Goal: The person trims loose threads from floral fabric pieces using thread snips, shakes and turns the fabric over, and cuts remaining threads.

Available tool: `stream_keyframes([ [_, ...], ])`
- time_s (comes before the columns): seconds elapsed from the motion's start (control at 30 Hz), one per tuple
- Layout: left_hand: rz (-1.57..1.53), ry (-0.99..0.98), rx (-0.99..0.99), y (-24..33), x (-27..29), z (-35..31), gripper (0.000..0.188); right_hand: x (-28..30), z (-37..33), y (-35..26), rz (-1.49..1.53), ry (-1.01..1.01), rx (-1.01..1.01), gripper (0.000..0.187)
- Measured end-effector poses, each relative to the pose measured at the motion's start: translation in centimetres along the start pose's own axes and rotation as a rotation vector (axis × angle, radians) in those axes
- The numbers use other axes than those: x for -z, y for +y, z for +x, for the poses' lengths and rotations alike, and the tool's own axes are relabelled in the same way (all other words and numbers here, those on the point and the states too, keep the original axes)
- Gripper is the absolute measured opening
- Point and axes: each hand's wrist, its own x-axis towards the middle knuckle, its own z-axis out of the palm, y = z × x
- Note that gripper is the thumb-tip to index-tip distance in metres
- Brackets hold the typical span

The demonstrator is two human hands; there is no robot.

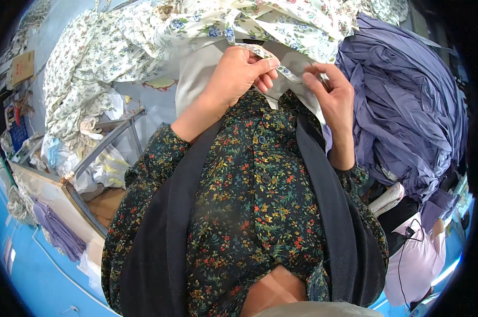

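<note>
A narrow strip of white floral fabric [288, 74] runs down from the larger cloth, and my left hand [244, 74] pinches it between thumb and fingers. The strip slants toward my right hand [334, 92], its lower end close to those fingertips. My right fingers are curled together, slightly blurred. Something small and dark shows within them, too unclear to name. Above both hands lies the large white cloth with blue and pink flowers [196, 26], bunched over the work surface. A plain pale surface [196, 74] shows below it.
Heaped purple-grey fabric [403, 105] crowds the right side. At left, floral cloth [85, 63] drapes toward a metal-edged frame [104, 142] holding plastic bags and scraps. A pink cloth-covered item [416, 264] with a dark cord stands at lower right. The floor [38, 285] is blue.
</note>
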Motion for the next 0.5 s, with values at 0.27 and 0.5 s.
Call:
stream_keyframes([
  [0.27, 0.056, 0.041, -0.004, 0.5, -0.4, -0.7, 0.023, -3.0, 1.9, -2.2, 0.046, -0.05, 0.109, 0.013],
  [0.5, 0.106, -0.02, 0.01, 0.6, -0.4, -0.8, 0.025, -2.8, 3.1, -0.9, 0.287, -0.227, -0.078, 0.013],
])
